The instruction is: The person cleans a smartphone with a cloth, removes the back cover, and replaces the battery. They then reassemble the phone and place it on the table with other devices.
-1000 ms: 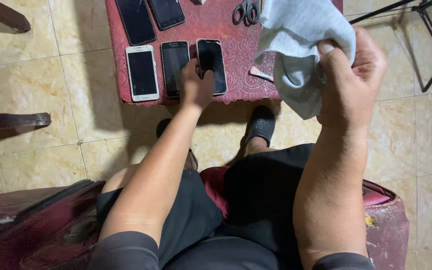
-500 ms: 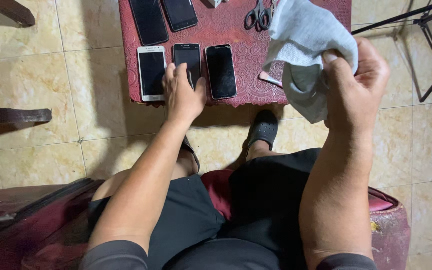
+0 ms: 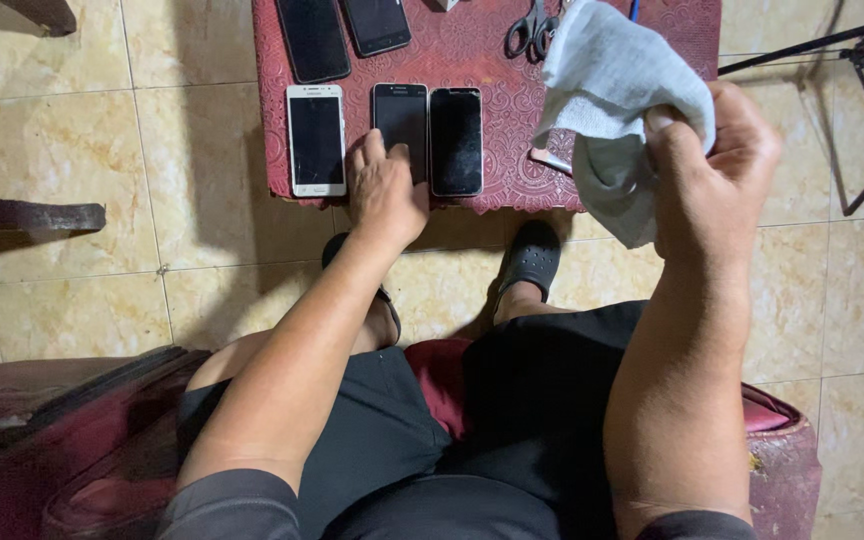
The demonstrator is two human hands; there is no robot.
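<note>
**Lifting the middle phone off the red table**

The red table [image 3: 472,60] is the landmark. Along its near edge lie three phones: a white phone [image 3: 315,140] on the left, a black phone [image 3: 399,122] in the middle and a second black phone [image 3: 456,141] touching its right side. The left hand [image 3: 384,193] lies flat at that edge, fingers [image 3: 372,150] spread and loosely open on the lower end of the middle phone, gripping nothing yet. The right hand [image 3: 714,175], raised just beyond the table's right part, is closed around a bunched white cloth [image 3: 617,95]. Scissors [image 3: 530,28] sit near the far edge.

To do this well, I would pinch the middle phone by its long sides, lift straight up so the neighbours stay put, and keep fingertips off the glass.
</note>
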